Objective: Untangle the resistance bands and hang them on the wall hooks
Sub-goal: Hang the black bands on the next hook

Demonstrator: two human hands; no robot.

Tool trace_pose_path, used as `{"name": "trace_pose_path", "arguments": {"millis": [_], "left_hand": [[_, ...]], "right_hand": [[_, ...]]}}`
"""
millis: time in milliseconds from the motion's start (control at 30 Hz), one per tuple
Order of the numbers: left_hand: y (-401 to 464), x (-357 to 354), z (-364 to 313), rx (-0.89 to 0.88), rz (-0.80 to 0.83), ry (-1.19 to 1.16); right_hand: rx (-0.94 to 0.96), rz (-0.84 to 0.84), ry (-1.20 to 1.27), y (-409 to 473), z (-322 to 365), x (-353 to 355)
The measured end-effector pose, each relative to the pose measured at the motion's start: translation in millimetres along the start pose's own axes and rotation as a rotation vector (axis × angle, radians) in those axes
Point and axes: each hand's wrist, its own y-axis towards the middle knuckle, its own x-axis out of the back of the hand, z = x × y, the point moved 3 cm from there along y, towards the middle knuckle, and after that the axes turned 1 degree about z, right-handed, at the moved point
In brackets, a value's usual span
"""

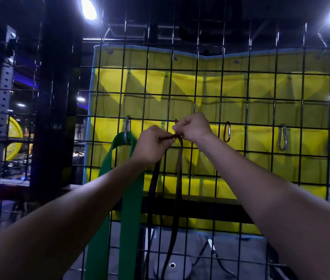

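Head view shows both arms raised to a black wire grid [247, 110] backed by a yellow padded sheet [261, 87]. At the centre, the left hand [153, 145] pinches the top of a dark resistance band [177, 178], while the right hand [195, 127] is clenched on a carabiner hook [175, 129] that the fingers mostly hide; whether the band is through it cannot be told. Left of the hands, a green band [128, 209] hangs from a silver carabiner [127, 129]. To the right hang a red carabiner [227, 131] and another silver one [282, 137]. Both bands run out of frame below.
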Motion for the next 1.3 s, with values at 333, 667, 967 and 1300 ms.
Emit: {"name": "trace_pose_path", "arguments": {"millis": [333,667,967,1300], "left_hand": [[-17.5,-18.0,6.4,0.235,0.059,-0.329],[-63.2,-18.2,23.9,0.209,0.125,-0.094],[-82.2,-28.2,11.3,0.327,0.193,-0.348],[-113.9,-35.4,1.9,0.233,0.066,-0.063]], "right_hand": [[0.121,-0.053,-0.084,-21.4,-2.6,3.1],[0.056,-0.039,-0.196,-89.5,-40.0,-10.2],[0.05,-0.056,-0.223,-110.0,-46.7,-10.2],[0.005,-0.051,-0.313,-151.0,-70.6,0.8]]}}
